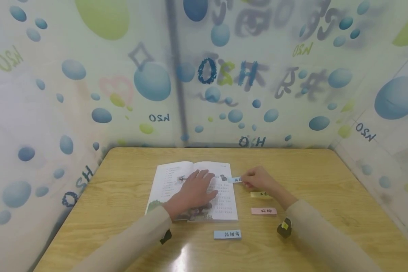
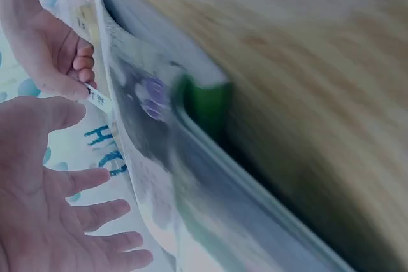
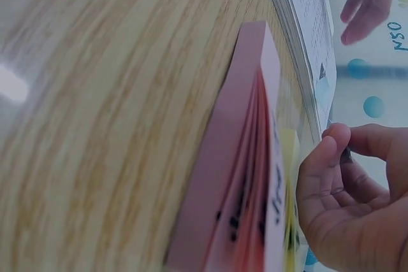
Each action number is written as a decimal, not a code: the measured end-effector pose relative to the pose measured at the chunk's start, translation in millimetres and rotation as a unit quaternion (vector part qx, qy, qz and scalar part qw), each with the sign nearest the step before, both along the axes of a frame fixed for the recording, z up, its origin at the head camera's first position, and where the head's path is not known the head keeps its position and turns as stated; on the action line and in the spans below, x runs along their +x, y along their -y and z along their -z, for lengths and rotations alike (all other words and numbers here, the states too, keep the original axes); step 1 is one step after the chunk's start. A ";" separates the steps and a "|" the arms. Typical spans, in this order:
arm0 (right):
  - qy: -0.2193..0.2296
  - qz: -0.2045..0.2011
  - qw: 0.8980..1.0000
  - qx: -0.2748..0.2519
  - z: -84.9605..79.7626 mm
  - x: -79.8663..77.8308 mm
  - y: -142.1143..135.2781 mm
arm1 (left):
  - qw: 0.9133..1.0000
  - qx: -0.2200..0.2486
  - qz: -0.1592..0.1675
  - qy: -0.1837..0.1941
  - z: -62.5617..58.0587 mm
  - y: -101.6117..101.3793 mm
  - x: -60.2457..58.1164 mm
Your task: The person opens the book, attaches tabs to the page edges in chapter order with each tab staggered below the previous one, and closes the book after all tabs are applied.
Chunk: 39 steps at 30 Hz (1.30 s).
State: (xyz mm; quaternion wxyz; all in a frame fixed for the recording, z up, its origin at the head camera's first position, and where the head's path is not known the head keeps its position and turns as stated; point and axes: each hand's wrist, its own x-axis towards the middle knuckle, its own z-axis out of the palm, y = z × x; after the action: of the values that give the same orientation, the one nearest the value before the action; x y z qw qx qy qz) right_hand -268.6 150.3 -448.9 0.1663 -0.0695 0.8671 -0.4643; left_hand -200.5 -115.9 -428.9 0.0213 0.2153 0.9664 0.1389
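An open book (image 1: 224, 206) with printed text and pictures lies on the table. My left hand (image 1: 198, 189) rests over its pages near the middle, fingers spread and straight. At the book's right edge, my right hand (image 1: 258, 178) pinches a light blue sticky note strip (image 1: 236, 180) with handwriting on it, between thumb and fingertips. The strip's left end overlaps the right page. In the left wrist view the same strip (image 2: 99, 99) shows between the right hand's (image 2: 54, 55) fingers and the page. The right wrist view has the thumb and index fingertips meeting, with the strip mostly hidden.
Right of the book lie a yellow sticky note pad (image 1: 261, 195) and a pink one (image 1: 263, 211), both handwritten. A blue pad (image 1: 227, 234) sits below the book. The wooden table (image 1: 98, 211) meets a patterned curtain (image 1: 278, 94) at its back edge.
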 end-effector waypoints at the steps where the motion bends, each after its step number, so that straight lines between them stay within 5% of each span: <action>1: 0.001 0.001 1.000 -0.001 -0.1 0.1 -0.1 | 1.000 -0.002 0.001 -0.002 -1.3 -4.3 -2.2; 17: 0.046 0.014 0.998 -0.035 -5.0 0.3 3.9 | 0.999 0.014 -0.030 -0.007 3.3 -29.8 -17.5; 28: 0.049 0.009 0.998 -0.044 -3.3 2.0 4.7 | 0.996 0.045 -0.060 -0.044 20.8 -45.2 -31.8; 39: 0.043 0.002 0.998 -0.048 -1.0 2.9 3.7 | 0.995 0.017 -0.078 -0.068 28.7 -54.7 -45.1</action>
State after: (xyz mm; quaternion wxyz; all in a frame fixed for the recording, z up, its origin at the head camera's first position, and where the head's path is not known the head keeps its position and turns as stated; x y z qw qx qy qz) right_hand -265.7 146.7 -448.0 0.1994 -0.0557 0.8359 -0.5084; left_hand -245.5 -61.2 -457.6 -0.0588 0.1486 0.9770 0.1413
